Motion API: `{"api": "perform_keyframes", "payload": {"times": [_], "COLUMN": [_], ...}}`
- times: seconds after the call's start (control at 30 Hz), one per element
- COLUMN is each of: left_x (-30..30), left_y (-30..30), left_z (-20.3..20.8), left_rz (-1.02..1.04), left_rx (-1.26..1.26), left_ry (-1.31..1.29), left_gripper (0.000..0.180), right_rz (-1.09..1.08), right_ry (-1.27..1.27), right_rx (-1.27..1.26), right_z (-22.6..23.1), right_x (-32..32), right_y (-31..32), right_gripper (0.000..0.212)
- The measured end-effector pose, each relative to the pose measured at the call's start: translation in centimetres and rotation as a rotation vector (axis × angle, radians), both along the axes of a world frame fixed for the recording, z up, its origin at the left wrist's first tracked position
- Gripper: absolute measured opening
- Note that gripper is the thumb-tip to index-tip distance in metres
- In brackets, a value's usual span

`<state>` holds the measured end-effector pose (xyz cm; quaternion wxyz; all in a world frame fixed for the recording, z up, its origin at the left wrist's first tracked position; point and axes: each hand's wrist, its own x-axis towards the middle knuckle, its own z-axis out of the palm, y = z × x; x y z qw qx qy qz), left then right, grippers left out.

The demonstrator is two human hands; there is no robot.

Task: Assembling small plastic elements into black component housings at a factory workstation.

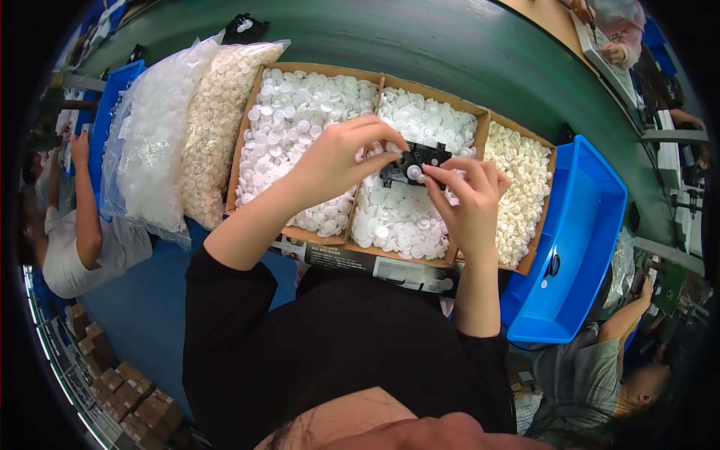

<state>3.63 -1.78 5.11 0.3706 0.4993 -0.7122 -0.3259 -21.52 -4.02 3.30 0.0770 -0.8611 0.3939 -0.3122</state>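
A small black plastic housing [431, 154] is held above the middle compartment of the cardboard tray [346, 238]. My left hand [346, 159] pinches its left end between thumb and fingers. A white plastic gear [414, 172] lies against the housing's front face. The fingertips of my right hand [474, 193] close on the gear's right edge; whether it is seated cannot be seen. Loose white gears [289, 127] fill the left compartment, translucent white gears [397, 225] the middle one, and small cream-coloured gears [514, 187] the right one.
Clear bags of white parts [161, 127] and beige parts [217, 112] lean at the left. A blue bin [577, 247] with a small black piece stands at the right. Behind the tray is a green conveyor belt [390, 37]. Other people work on both sides.
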Motion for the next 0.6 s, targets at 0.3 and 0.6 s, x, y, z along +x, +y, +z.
{"api": "perform_keyframes", "payload": {"times": [0.3, 0.6], "left_x": [-3.0, -3.1], "left_y": [-1.5, -1.5], "left_z": [-2.3, -2.3], "left_rz": [-0.092, -0.069], "left_rx": [-0.127, -0.222], "left_ry": [-0.191, -0.217], "left_gripper": [0.021, 0.018], "right_rz": [-0.135, -0.164], "right_ry": [-0.041, -0.070], "right_rx": [0.022, 0.066], "right_z": [0.1, -0.1], "right_x": [-3.2, -4.6], "right_y": [0.4, 0.6], "right_gripper": [0.018, 0.017]}}
